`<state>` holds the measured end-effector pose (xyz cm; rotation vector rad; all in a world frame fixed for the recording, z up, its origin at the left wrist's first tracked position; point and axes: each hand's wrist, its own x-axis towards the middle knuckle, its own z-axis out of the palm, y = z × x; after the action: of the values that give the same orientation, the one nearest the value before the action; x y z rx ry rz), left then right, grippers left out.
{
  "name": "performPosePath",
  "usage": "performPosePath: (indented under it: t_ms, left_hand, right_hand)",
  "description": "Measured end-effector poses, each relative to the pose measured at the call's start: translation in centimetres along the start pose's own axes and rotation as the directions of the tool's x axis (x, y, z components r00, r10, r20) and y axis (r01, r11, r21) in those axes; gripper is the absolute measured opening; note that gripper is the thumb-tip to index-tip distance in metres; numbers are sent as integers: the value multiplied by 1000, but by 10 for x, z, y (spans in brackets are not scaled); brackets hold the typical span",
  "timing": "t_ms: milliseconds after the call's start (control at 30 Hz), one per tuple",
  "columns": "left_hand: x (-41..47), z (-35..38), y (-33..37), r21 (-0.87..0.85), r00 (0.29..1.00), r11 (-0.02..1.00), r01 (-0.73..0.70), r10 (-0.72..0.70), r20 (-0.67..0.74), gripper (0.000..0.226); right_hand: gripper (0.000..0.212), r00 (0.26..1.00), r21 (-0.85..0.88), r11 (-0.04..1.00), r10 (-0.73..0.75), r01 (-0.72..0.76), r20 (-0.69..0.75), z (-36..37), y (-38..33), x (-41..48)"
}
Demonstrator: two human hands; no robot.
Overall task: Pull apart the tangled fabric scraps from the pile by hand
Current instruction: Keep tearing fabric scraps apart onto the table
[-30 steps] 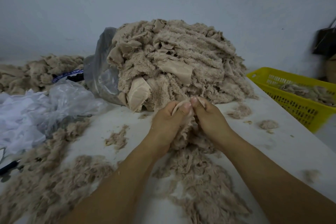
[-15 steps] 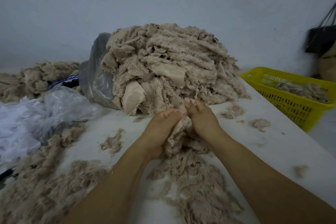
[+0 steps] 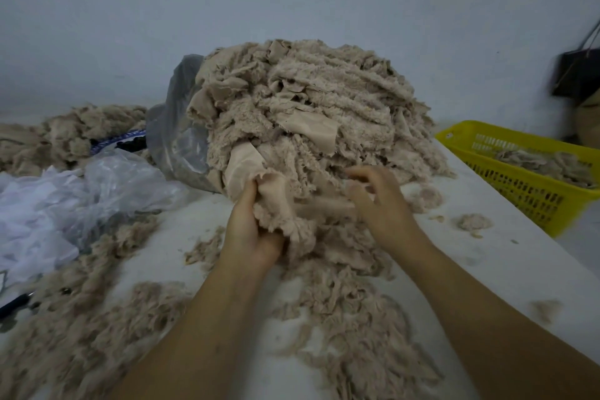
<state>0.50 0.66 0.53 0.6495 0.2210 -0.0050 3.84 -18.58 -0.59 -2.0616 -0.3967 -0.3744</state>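
Observation:
A tall pile of tangled beige fleece scraps spills from a grey plastic bag in the middle of the white table. My left hand grips a beige scrap at the pile's front foot, fingers curled round its folded edge. My right hand hovers just right of it, blurred, fingers spread and loosely bent, holding nothing that I can see. Loose pulled scraps lie between my forearms.
A yellow plastic basket with some scraps stands at the right table edge. Crumpled clear plastic lies at the left, with more scraps behind it and fluff in front. A dark bag hangs on the wall at right.
Both hands were pinching one scrap together in front of the pile. Now the right hand has let go and moved right, and the left hand grips a larger scrap at the pile.

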Motion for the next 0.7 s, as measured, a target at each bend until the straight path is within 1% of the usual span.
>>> performPosePath:
  t_ms: [33, 67, 100, 133, 167, 200, 233, 267, 300, 333, 367, 400, 467, 500, 533, 567, 600, 633, 667, 700]
  left_hand:
    - [-1, 2, 1, -28, 1000, 1000, -7, 8, 2, 51]
    - [0, 3, 1, -57, 1000, 998, -12, 12, 10, 51]
    - [1, 3, 1, -88, 1000, 996, -21, 23, 14, 50]
    - [1, 4, 2, -117, 1000, 993, -21, 22, 7, 48]
    - [1, 3, 5, -127, 1000, 992, -14, 14, -2, 44]
    - [0, 2, 8, -145, 1000, 989, -18, 18, 0, 38]
    - [1, 0, 11, -215, 999, 976, -23, 27, 16, 34]
    - [2, -2, 15, -305, 999, 952, -32, 42, 24, 34]
    - [3, -3, 17, -363, 998, 930, -57, 67, 16, 35]
    - [3, -4, 17, -370, 995, 924, -101, 103, -14, 36]
    - [3, -3, 15, -340, 989, 929, -148, 138, -54, 34]
    - [4, -2, 13, -290, 982, 939, -185, 169, -80, 31]
    - [4, -2, 8, -136, 974, 967, -217, 207, -88, 33]
    - [5, -3, 5, -33, 970, 972, -233, 230, -77, 35]
    - [5, -4, 3, 91, 965, 963, -253, 258, -51, 39]
    - [4, -4, 0, 232, 958, 933, -276, 286, -11, 42]
    - [1, -2, -3, 364, 952, 882, -300, 304, 48, 46]
    - [-2, 0, -7, 479, 944, 815, -326, 308, 117, 52]
    - [-4, 2, -13, 565, 937, 748, -349, 291, 192, 57]
    - [-7, 5, -18, 620, 931, 695, -364, 246, 271, 59]
  right_hand:
    - [41, 991, 8, 997, -74, 73, 110, 4, -7, -5]
    - [48, 962, -34, 989, -131, 143, 239, 11, -13, -11]
    - [53, 921, -114, 970, -163, 215, 355, 19, -12, -14]
    - [51, 879, -199, 935, -183, 294, 440, 25, -8, -14]
    - [41, 856, -264, 895, -202, 358, 477, 27, -4, -12]
    - [28, 859, -293, 878, -215, 378, 464, 27, -2, -9]
    - [19, 892, -289, 893, -216, 345, 398, 25, -1, -7]
    - [14, 939, -247, 931, -193, 267, 286, 19, -2, -4]
    - [15, 976, -168, 969, -152, 178, 158, 12, -4, -2]
    - [22, 994, -74, 992, -100, 103, 40, 6, -5, 1]
    - [29, 998, 2, 999, -42, 42, -41, 1, -6, 2]
    - [34, 996, 53, 999, 6, -2, -85, -2, -6, 1]
    - [41, 988, 166, 981, 118, -100, -102, -7, -9, -2]
    - [43, 979, 278, 949, 182, -150, -93, -9, -12, -3]
    - [44, 968, 433, 880, 243, -195, -59, -10, -14, -3]
    - [41, 958, 575, 783, 287, -236, 1, -11, -17, -2]
    - [32, 952, 674, 693, 299, -258, 57, -11, -20, -2]
    - [23, 953, 723, 638, 289, -264, 93, -10, -22, -2]
    - [16, 961, 719, 647, 256, -253, 108, -7, -21, -2]
    - [14, 969, 679, 694, 216, -239, 121, -3, -21, -4]
